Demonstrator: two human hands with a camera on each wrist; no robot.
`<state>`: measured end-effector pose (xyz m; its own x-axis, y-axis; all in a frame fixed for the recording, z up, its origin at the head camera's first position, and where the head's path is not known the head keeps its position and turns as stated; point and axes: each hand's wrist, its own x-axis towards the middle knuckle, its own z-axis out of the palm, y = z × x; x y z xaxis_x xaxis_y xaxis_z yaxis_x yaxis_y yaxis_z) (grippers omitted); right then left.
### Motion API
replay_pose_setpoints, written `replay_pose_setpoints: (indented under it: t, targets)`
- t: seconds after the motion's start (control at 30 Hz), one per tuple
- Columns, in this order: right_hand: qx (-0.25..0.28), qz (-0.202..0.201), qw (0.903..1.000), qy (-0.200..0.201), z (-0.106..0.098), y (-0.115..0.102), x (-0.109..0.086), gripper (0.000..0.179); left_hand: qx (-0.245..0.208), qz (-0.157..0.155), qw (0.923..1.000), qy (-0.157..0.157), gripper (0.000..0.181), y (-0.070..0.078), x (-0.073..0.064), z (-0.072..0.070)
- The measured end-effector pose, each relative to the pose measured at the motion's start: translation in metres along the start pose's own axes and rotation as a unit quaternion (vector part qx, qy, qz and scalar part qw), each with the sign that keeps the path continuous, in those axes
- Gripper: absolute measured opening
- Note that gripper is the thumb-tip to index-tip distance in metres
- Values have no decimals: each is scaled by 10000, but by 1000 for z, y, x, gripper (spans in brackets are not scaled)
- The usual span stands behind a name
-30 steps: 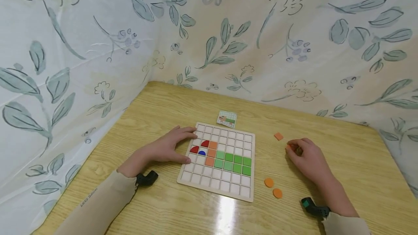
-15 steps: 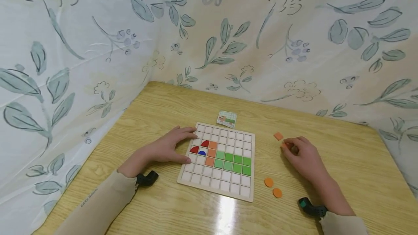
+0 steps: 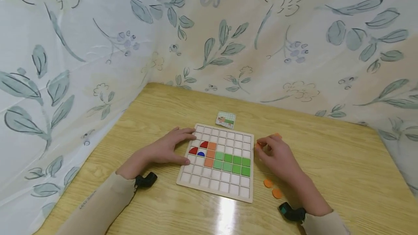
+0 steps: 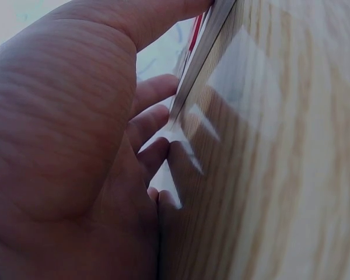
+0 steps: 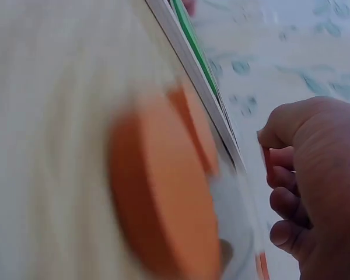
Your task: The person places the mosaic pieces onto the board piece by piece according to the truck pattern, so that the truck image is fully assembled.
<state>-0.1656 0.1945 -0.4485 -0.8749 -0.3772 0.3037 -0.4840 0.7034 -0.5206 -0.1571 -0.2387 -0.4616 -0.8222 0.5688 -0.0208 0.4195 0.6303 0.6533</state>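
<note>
My left hand (image 3: 164,145) rests at the left edge of a pale wooden grid board (image 3: 213,187), its thumb and fingertips touching the rim. Set into the board are red quarter-circle tiles (image 3: 193,150), a blue half-circle tile (image 3: 201,154), a column of light orange square tiles (image 3: 210,154) and two rows of green square tiles (image 3: 237,159). Just off the board's right edge, my right hand (image 3: 279,157) pinches a small orange tile (image 5: 268,163) between thumb and index finger. The tile's outline is mostly hidden by the fingers.
Two orange round tiles (image 3: 277,193) lie on the wooden table (image 3: 156,206) below my right hand. Another orange tile (image 3: 278,136) shows partly behind that hand. A picture card (image 3: 226,119) lies beyond the board. A floral curtain (image 3: 209,46) stands behind the table.
My right hand has moved left toward the board, carrying the orange tile. My left hand has stayed at the board's left edge.
</note>
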Motion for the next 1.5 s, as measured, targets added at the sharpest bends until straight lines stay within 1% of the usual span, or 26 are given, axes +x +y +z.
replay_pose_setpoints:
  t: [0.13, 0.3, 0.53, 0.73, 0.9, 1.03, 1.2, 1.37, 1.5]
  targets:
    - [174, -186, 9995, -211, 13, -22, 9, 16, 5, 18, 10000, 54, 88, 0, -1, -2]
    - [313, -607, 9970, -362, 27, -44, 14, 11, 18, 99, 9999, 79, 87, 0, 0, -2]
    - [57, -1168, 9922, -440, 50, -70, 21, 13, -88, 170, 9998, 109, 87, -1, -4, 0]
    - [-55, -1499, 9861, -709, 70, -96, 24, 14, -110, 234, 9994, 222, 85, -4, -10, 0]
    - [-139, -1795, 9801, -836, 84, -114, 25, 15, -131, 256, 9992, 268, 85, -4, -13, 0]
    - [-276, -1951, 9763, -895, 94, -122, 25, 15, -145, 301, 9991, 270, 84, -4, -14, 0]
    - [-335, -2069, 9739, -871, 99, -126, 25, 16, -120, 318, 9991, 246, 84, -2, -12, 2]
    - [-328, -2217, 9715, -769, 102, -125, 24, 11, -77, 402, 9989, 246, 83, 0, -7, 4]
    - [-318, -2205, 9722, -721, 104, -121, 23, 9, -70, 387, 9990, 193, 84, 1, -3, 5]
